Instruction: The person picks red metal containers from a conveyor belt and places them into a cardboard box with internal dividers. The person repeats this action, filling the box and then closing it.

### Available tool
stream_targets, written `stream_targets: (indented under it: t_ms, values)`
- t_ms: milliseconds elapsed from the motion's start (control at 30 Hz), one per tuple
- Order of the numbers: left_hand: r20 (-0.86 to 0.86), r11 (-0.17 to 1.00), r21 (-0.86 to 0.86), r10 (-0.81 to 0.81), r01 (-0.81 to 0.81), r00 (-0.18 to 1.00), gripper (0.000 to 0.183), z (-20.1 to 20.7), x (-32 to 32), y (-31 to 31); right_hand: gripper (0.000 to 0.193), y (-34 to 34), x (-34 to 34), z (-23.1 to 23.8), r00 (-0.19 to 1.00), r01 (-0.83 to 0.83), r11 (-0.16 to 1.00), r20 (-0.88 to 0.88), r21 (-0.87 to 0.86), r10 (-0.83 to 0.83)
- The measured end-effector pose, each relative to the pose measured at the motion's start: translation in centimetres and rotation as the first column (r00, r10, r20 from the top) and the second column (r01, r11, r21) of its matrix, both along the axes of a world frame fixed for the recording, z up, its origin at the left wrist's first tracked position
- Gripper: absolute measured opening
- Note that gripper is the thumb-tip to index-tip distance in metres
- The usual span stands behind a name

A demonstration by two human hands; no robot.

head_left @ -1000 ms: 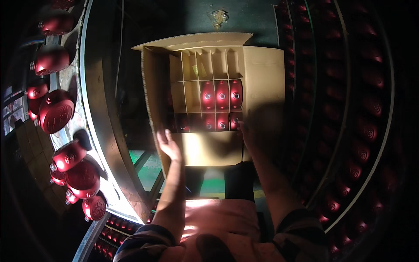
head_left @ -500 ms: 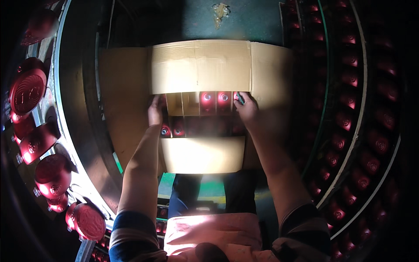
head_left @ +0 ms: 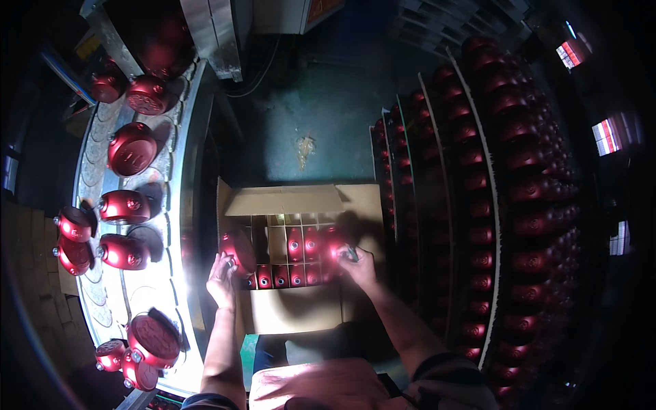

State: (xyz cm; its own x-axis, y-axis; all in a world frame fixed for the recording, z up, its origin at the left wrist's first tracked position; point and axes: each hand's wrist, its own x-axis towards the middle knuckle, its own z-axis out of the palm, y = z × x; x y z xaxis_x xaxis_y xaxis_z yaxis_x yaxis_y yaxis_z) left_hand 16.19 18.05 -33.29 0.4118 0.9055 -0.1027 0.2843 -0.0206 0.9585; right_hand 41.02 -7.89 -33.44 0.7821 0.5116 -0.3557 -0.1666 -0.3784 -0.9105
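My left hand (head_left: 222,279) now grips a red cap (head_left: 237,247) at the left edge of the cardboard box (head_left: 294,311), and my right hand (head_left: 357,265) grasps another (head_left: 335,244); half a second ago both were empty, so more cells get filled.

An open brown cardboard box (head_left: 294,260) sits on the floor (head_left: 321,130), between the curved conveyor (head_left: 147,205) and the racks (head_left: 478,205). Its far flap (head_left: 283,200) folds inward over the top, its near flap (head_left: 294,309) lies flat toward the person, and a paler cardboard divider grid (head_left: 277,239) splits the inside into compartments. At the upper right, two bright rectangular screens or signs (head_left: 611,133), striped red and white, stand well apart from the box.
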Motion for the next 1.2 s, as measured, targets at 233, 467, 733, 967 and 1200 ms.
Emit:
stream_targets:
  t_ms: [233, 467, 733, 967, 1200]
  values:
    - [0.050, 0.997, 0.068, -0.035, 0.031, 0.998, 0.026, 16.4, -5.0, -10.4, 0.010, 1.0, 0.4, 15.1, 0.948, -0.315, 0.936, 0.101, 0.159, 0.302]
    - [0.116, 0.993, -0.003, -0.114, 0.115, 0.987, 0.031, 25.1, -11.5, -15.7, 0.012, 9.7, -0.9, 27.1, 0.738, -0.673, 0.702, 0.276, 0.233, 0.616]
    - [0.316, 0.945, 0.017, 0.306, -0.328, 0.898, 0.033, 37.0, -20.6, -12.5, 0.012, 29.0, -9.2, 26.5, 0.466, -0.884, 0.422, 0.419, 0.200, 0.779]
    - [0.409, 0.782, 0.401, 0.313, -0.477, 0.857, 0.030, 40.6, -21.6, 8.4, 0.017, 41.7, -11.0, 24.3, 0.354, -0.916, 0.399, 0.378, -0.044, 0.855]
    - [-0.164, 0.672, 0.629, 0.606, -0.391, 0.778, 0.037, 25.7, -18.5, 32.8, 0.058, 42.3, -10.1, 24.5, 0.500, -0.801, 0.598, 0.566, 0.015, 0.655]
